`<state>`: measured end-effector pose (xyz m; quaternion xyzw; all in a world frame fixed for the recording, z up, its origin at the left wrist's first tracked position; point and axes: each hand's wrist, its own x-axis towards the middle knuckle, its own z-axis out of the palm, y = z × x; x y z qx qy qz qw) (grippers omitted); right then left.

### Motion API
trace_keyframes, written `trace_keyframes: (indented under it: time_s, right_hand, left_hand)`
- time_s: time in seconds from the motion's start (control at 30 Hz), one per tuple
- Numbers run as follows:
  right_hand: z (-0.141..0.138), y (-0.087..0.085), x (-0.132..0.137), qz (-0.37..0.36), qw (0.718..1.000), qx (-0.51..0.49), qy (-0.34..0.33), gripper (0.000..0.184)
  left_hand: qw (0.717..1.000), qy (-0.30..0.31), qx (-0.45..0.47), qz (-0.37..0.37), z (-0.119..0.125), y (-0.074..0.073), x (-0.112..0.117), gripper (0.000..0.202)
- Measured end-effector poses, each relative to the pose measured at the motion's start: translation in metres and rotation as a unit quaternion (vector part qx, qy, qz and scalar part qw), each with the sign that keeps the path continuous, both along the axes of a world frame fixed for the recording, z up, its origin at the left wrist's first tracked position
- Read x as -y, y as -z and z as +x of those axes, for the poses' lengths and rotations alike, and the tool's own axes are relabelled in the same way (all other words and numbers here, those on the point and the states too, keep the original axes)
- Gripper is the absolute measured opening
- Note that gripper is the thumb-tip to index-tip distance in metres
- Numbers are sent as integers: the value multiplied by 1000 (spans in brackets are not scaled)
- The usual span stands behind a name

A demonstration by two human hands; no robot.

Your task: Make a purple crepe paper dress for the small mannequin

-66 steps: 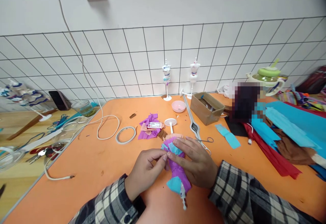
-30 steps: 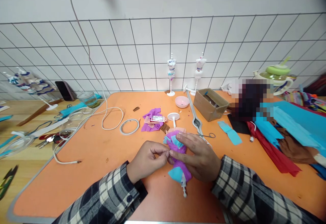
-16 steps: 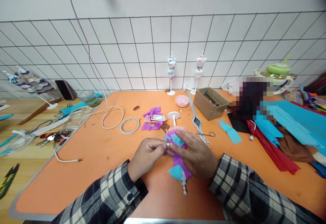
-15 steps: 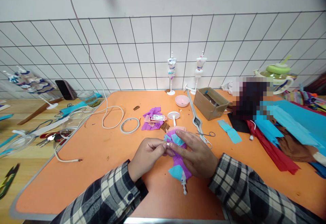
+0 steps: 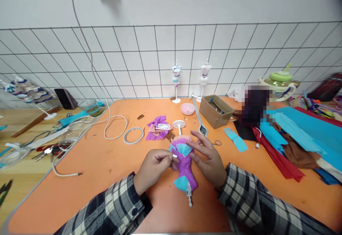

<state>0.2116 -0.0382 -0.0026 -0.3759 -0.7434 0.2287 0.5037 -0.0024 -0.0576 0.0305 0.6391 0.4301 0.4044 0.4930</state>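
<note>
Mannequin (image 5: 184,167) fore-and-aft, neck (image 5: 190,200) nearest, base (image 5: 179,123) away, left fingers (image 5: 166,162) pinched on white bit (image 5: 175,156), right fingers (image 5: 201,148) spread, empty

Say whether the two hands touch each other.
Apart. The head view shows purple fabric in the gap between the left hand and the right hand.
</note>
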Motion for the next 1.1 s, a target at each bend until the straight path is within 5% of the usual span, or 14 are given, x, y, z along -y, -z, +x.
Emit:
trace_keyframes:
  time_s: [0.1,0.27,0.43,0.53,0.63,0.83,1.1]
  right_hand:
    - [2,0,-8,-112,986,-122,-16,24]
    - [23,-7,-23,-227,915,-315,-109,34]
    - [59,-10,-31,-120,944,-307,-9,29]
    - [69,-9,-33,-65,952,-290,68,29]
    - [69,-8,-35,-20,957,-270,107,33]
    - [70,-6,-40,31,961,-205,185,36]
    - [76,-11,-43,37,960,-189,203,38]
  left_hand:
    - [998,-4,-52,44,-2,3,1,35]
    - [968,-50,-172,174,-9,-3,-8,31]
    - [924,-29,-263,275,7,-46,-39,30]
    - [916,-5,-290,278,39,-80,-72,31]
    - [888,7,-336,314,82,-96,-116,28]
    - [861,21,-379,340,153,-70,-192,33]
    - [861,-13,-368,352,167,-40,-212,20]
